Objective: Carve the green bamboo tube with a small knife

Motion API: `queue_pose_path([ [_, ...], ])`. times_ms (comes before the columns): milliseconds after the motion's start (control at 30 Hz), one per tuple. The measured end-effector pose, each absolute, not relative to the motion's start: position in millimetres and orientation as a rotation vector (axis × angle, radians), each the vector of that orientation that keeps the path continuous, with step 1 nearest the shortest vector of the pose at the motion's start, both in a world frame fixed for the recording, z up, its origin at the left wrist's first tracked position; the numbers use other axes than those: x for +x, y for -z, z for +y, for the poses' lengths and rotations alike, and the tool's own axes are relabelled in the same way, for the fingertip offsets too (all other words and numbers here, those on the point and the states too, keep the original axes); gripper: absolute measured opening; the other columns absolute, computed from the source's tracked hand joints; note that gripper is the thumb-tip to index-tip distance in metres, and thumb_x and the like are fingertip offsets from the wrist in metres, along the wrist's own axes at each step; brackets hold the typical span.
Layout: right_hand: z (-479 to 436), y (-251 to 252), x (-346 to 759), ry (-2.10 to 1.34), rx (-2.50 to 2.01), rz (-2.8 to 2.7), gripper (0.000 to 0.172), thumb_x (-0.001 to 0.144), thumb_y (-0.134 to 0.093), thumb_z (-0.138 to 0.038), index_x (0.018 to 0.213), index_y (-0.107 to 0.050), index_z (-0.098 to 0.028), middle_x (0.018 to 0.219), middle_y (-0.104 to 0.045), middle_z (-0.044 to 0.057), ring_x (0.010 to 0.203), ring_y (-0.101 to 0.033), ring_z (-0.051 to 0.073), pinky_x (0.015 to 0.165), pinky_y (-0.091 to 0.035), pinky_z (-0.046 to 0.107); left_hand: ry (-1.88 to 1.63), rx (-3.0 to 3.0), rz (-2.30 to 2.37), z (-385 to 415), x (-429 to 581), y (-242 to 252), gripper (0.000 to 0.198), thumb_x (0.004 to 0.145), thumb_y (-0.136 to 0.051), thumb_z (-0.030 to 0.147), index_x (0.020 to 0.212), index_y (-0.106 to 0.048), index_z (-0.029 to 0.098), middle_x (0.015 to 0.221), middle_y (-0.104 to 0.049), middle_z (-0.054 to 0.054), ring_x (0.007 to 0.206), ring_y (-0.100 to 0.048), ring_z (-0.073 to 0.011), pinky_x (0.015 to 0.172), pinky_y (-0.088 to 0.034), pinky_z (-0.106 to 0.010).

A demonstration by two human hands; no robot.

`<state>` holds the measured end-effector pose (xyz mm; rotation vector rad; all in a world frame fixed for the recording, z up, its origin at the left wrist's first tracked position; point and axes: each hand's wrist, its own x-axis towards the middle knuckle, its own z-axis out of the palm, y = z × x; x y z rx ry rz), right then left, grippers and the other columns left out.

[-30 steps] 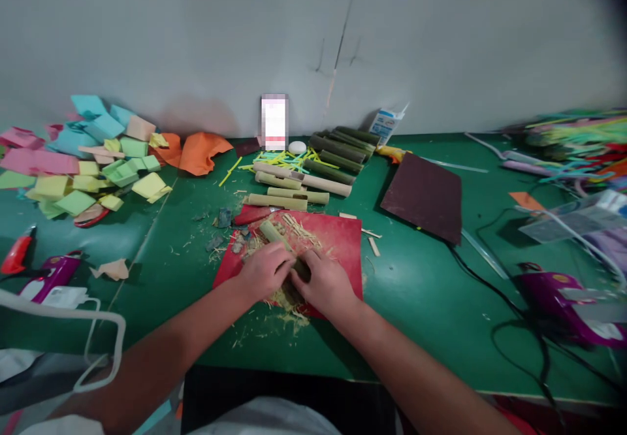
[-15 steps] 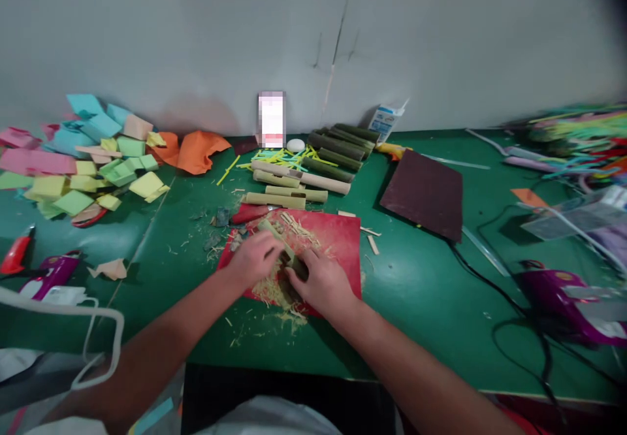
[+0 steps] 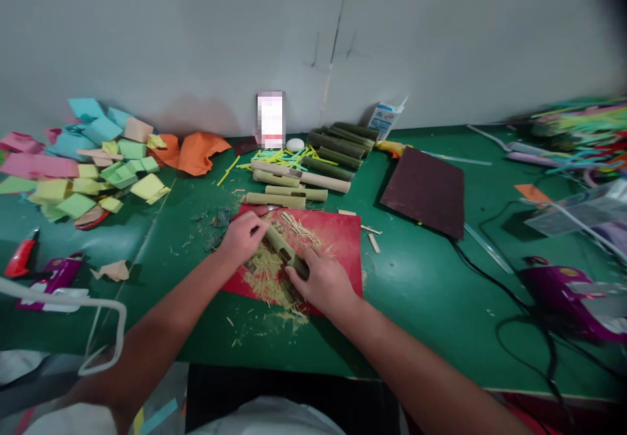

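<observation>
A bamboo tube (image 3: 280, 240) with a notch cut in its side lies slanted over the red mat (image 3: 345, 239). My right hand (image 3: 326, 279) is closed round its lower right end. At the tube's upper left end is my left hand (image 3: 243, 236), its fingers curled closed; whether they grip the tube or a small item is hidden. Pale shavings (image 3: 267, 272) cover the mat below the tube. Part of a tool with a metal piece (image 3: 268, 209) shows just above my left hand.
Notched tubes (image 3: 298, 194) and dark green tubes (image 3: 337, 144) lie behind the mat. Folded papers (image 3: 88, 170) fill the left side. A dark brown board (image 3: 425, 192), purple glue guns (image 3: 563, 298) with black cables, and a clear box (image 3: 573, 209) are on the right.
My left hand has moved left and up along the tube, so more of the tube and the shavings show. My right hand has stayed at the lower end.
</observation>
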<state>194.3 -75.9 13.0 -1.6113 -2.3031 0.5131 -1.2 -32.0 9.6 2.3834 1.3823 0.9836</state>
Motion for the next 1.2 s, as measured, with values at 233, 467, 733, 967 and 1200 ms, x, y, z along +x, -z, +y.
queue_pose_path([
  [233, -76.5, -15.1, 193.9, -0.512, -1.641, -2.302, 0.026, 0.083, -0.049, -0.044, 0.087, -0.054, -0.019, 0.084, -0.061, 0.005, 0.072, -0.056, 0.017, 0.059, -0.033, 0.027, -1.021, 2.409, 1.379, -32.1, -0.6, -8.8, 0.021, 0.089, -0.047, 0.022, 0.072, -0.058, 0.016, 0.069, -0.054, -0.002, 0.066, -0.051, -0.0128, 0.065, -0.042, -0.025],
  [467, -76.4, -15.2, 194.6, -0.519, -1.632, -2.302, 0.026, 0.083, -0.048, -0.044, 0.086, -0.055, -0.019, 0.082, -0.061, 0.005, 0.070, -0.056, 0.017, 0.058, -0.033, 0.027, -1.020, 2.443, 1.311, -29.8, -8.6, -7.8, 0.020, 0.089, -0.047, 0.023, 0.075, -0.059, 0.016, 0.071, -0.055, -0.003, 0.067, -0.052, -0.0130, 0.067, -0.043, -0.026],
  [733, -75.8, -15.8, 193.8, -0.520, -1.638, -2.301, 0.026, 0.083, -0.049, -0.044, 0.089, -0.055, -0.019, 0.084, -0.062, 0.006, 0.072, -0.057, 0.017, 0.060, -0.035, 0.027, -0.978, 2.447, 1.339, -30.3, -8.5, -5.5, 0.020, 0.090, -0.046, 0.022, 0.076, -0.059, 0.016, 0.073, -0.055, -0.004, 0.071, -0.053, -0.0141, 0.069, -0.043, -0.027],
  [967, -76.0, -16.3, 194.4, -0.501, -1.614, -2.306, 0.026, 0.083, -0.048, -0.044, 0.088, -0.055, -0.019, 0.082, -0.061, 0.005, 0.071, -0.057, 0.017, 0.059, -0.035, 0.027, -0.959, 2.453, 1.322, -29.1, -5.9, -6.0, 0.024, 0.091, -0.043, 0.024, 0.076, -0.060, 0.016, 0.072, -0.055, -0.004, 0.070, -0.052, -0.0137, 0.068, -0.043, -0.027],
  [1200, -75.5, -17.9, 194.3, -0.533, -1.636, -2.314, 0.025, 0.082, -0.049, -0.043, 0.088, -0.055, -0.019, 0.083, -0.062, 0.005, 0.071, -0.057, 0.017, 0.059, -0.035, 0.027, -0.974, 2.431, 1.353, -31.5, -2.6, -7.7, 0.022, 0.090, -0.046, 0.024, 0.074, -0.060, 0.016, 0.071, -0.055, -0.003, 0.069, -0.053, -0.0134, 0.067, -0.043, -0.026],
])
